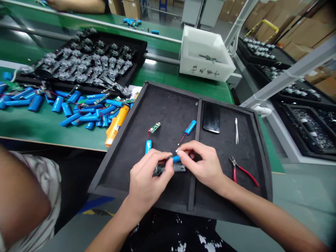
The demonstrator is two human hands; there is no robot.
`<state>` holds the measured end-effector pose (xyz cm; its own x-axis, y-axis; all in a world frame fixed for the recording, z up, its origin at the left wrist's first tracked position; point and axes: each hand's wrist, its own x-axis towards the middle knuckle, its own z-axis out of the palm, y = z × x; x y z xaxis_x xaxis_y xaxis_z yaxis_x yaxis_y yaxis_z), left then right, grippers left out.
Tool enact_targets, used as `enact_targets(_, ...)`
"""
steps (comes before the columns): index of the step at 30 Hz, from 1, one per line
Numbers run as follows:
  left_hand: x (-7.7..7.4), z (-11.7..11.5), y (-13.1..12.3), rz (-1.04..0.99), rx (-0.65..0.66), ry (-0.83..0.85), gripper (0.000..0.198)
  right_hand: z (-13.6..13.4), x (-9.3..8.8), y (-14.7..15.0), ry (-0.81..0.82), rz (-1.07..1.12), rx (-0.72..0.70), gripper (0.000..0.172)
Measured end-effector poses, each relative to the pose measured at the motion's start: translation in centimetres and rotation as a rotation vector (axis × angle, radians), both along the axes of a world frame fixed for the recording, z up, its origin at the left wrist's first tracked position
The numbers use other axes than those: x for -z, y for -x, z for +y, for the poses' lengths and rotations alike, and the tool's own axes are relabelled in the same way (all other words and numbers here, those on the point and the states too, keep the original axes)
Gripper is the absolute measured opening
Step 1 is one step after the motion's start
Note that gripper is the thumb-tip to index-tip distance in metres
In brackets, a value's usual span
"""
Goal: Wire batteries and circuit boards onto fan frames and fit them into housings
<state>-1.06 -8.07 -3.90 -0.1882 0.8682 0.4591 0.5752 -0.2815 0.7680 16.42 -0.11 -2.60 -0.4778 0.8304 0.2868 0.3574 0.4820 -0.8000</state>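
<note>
On my lap rests a black foam tray (123, 140). My left hand (148, 178) pinches a small black housing part (168, 169) near the tray's middle. My right hand (202, 162) pinches a blue battery cell (176, 159) at the same part; both hands meet over it. Another blue cell (148, 145) lies just above my left hand. A blue cell with a red wire (189, 127) and a small green circuit board (154, 128) lie farther up the tray.
A black phone (211, 118), white tweezers (236, 130) and red-handled cutters (243, 171) lie in the tray's right section. On the green bench lie several blue cells (78, 108), an orange electric screwdriver (117, 126), a tray of grey parts (86, 59) and a white bin (207, 56). Another person's arm (21, 196) is at left.
</note>
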Motion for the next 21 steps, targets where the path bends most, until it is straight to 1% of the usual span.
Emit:
enact_targets(2, 0.0, -0.1, 0.0, -0.042, -0.014, 0.041, 0.015, 1.2, -0.8, 0.4, 0.077, 0.052, 0.058, 0.008)
enact_targets(4, 0.0, -0.2, -0.1, -0.051, -0.001, 0.059, 0.016, 3.2, -1.6, 1.0, 0.094, 0.129, 0.085, 0.013)
enact_targets(6, 0.0, -0.1, -0.1, -0.041, 0.016, 0.055, 0.016, 5.8, -2.2, 1.3, 0.073, 0.204, 0.049, 0.018)
enact_targets(7, 0.0, -0.1, -0.1, -0.037, 0.023, 0.05, 0.016, 7.0, -2.3, 1.3, 0.052, 0.21, 0.01, 0.024)
enact_targets(8, 0.0, -0.1, -0.1, -0.036, 0.029, 0.046, 0.015, 8.0, -2.3, 1.1, 0.013, 0.173, -0.034, 0.031)
enact_targets(9, -0.1, 0.0, 0.0, -0.039, 0.036, 0.045, 0.015, 8.9, -2.2, 0.8, -0.044, 0.086, -0.087, 0.035)
enact_targets(10, -0.1, 0.0, 0.0, -0.046, 0.043, 0.049, 0.015, 9.4, -2.0, 0.4, -0.113, -0.039, -0.151, 0.035)
enact_targets(12, -0.1, 0.0, 0.1, -0.074, 0.06, 0.068, 0.015, 9.7, -1.3, -0.6, -0.24, -0.322, -0.296, 0.028)
enact_targets(14, -0.1, 0.0, 0.3, -0.11, 0.078, 0.095, 0.014, 9.2, -0.4, -1.6, -0.313, -0.509, -0.422, 0.023)
enact_targets(15, 0.0, 0.0, 0.4, -0.127, 0.085, 0.106, 0.013, 8.9, 0.0, -2.1, -0.334, -0.547, -0.458, 0.023)
enact_targets(17, 0.0, 0.1, 0.6, -0.15, 0.09, 0.127, 0.013, 8.4, 0.8, -2.6, -0.371, -0.573, -0.485, 0.022)
enact_targets(21, 0.0, 0.4, 0.8, -0.17, 0.088, 0.173, 0.013, 7.9, 1.4, -2.6, -0.399, -0.566, -0.505, 0.02)
